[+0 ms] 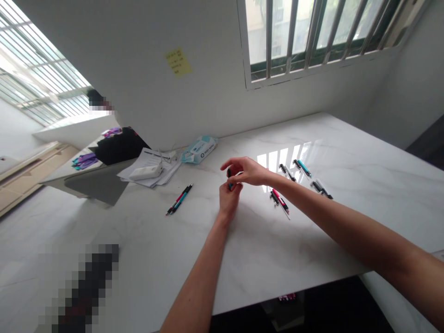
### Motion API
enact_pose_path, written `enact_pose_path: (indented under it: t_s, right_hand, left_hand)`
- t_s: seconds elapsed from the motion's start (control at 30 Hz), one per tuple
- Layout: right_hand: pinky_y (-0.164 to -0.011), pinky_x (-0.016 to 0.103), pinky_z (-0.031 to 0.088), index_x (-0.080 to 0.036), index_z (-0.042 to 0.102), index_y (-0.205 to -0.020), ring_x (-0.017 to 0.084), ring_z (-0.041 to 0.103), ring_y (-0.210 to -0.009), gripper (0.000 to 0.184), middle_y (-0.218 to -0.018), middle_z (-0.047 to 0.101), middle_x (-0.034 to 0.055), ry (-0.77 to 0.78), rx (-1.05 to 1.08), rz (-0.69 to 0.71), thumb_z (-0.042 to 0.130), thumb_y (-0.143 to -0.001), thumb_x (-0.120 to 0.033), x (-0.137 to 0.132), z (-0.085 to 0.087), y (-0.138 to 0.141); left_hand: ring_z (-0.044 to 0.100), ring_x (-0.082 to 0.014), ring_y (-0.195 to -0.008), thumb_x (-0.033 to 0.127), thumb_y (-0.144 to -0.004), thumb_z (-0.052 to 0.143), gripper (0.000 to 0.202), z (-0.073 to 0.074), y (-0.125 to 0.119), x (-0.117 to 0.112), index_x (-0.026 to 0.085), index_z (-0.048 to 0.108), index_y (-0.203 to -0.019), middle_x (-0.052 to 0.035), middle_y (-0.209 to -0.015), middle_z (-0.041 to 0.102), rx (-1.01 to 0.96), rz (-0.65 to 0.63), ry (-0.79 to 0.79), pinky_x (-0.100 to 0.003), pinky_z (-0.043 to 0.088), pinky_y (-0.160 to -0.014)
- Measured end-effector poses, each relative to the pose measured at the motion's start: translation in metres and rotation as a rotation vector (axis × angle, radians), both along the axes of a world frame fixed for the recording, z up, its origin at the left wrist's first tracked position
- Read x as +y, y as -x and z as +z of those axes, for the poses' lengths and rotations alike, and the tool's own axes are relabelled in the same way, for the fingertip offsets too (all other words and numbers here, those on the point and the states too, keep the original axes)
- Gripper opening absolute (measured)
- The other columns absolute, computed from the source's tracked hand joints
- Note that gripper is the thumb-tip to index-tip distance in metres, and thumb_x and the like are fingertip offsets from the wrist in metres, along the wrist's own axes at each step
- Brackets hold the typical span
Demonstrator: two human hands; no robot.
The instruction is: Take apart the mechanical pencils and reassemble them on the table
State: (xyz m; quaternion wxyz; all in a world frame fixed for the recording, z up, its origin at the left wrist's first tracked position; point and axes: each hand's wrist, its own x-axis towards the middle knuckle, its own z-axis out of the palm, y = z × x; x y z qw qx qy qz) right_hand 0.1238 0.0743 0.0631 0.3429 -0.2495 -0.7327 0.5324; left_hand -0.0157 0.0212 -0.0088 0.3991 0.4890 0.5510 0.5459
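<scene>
My left hand (229, 200) is closed around a pen (229, 173), held upright over the table; its black upper end and a bit of blue barrel show, and the rest is hidden in the fingers. Above it, my right hand (249, 171) curls over, thumb and fingers closed at the pen's upper part. Left of my hands, two pens, one red (178, 200) and one teal (181, 200), lie side by side. To the right lie small groups of pen parts: red (279, 199), white (289, 173), teal (305, 168) and dark grey (322, 188).
A pack of wipes (200, 150) stands by the wall, beside papers (152, 159) with a white device (146, 172) on them. A yellow note (178, 62) sticks to the wall. The white marble table (263, 259) ends close to me. At left, a pixelated area covers something dark.
</scene>
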Motion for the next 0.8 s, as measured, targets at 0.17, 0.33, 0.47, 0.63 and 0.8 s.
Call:
enact_pose_path:
  t_s: [0.17,0.33,0.47,0.63,0.8]
  right_hand:
    - [-0.068,0.024,0.058,-0.017,0.069,-0.119,0.015,0.072,-0.082,0.049,-0.095,0.075,0.0039,0.105,0.099,0.098,0.068,-0.072,-0.005,-0.001,0.002,0.002]
    - [-0.073,0.027,0.06,-0.019,0.07,-0.12,0.018,0.072,-0.091,0.053,-0.102,0.077,0.0066,0.292,0.269,0.121,0.068,-0.069,-0.006,-0.002,0.0,0.006]
    - [-0.077,0.03,0.061,-0.018,0.072,-0.117,0.02,0.071,-0.097,0.052,-0.103,0.077,0.0069,0.349,0.327,0.109,0.072,-0.066,-0.007,-0.003,-0.001,0.01]
    - [-0.084,0.032,0.058,-0.02,0.073,-0.116,0.019,0.07,-0.097,0.05,-0.101,0.078,0.0058,0.381,0.383,0.045,0.082,-0.067,-0.011,-0.003,0.005,0.007]
    - [-0.088,0.029,0.053,-0.028,0.075,-0.113,0.016,0.068,-0.101,0.048,-0.112,0.077,0.0032,0.456,0.525,0.018,0.09,-0.069,-0.019,0.004,0.015,-0.004]
  left_hand:
    - [0.025,-0.006,-0.048,0.029,-0.069,0.066,0.041,0.001,0.002,-0.002,0.023,0.027,-0.06,0.0081,-0.049,0.031,-0.024,-0.015,0.008,-0.026,0.017,-0.048]
    - [0.026,-0.0065,-0.044,0.029,-0.071,0.067,0.042,0.007,0.001,-0.006,0.024,0.026,-0.063,0.0096,-0.047,0.03,-0.107,-0.047,0.009,-0.025,0.019,-0.046]
    - [0.026,-0.0066,-0.044,0.029,-0.071,0.067,0.043,0.01,0.0,-0.008,0.024,0.026,-0.062,0.0093,-0.047,0.031,-0.099,-0.039,0.019,-0.025,0.021,-0.046]
    - [0.024,-0.0063,-0.046,0.027,-0.072,0.067,0.044,0.009,0.001,-0.008,0.024,0.025,-0.063,0.0095,-0.05,0.025,-0.06,-0.057,0.016,-0.025,0.018,-0.048]
    - [0.022,-0.0063,-0.048,0.029,-0.073,0.067,0.044,0.006,0.002,-0.007,0.023,0.025,-0.063,0.0093,-0.052,0.024,-0.072,-0.101,0.017,-0.025,0.015,-0.049]
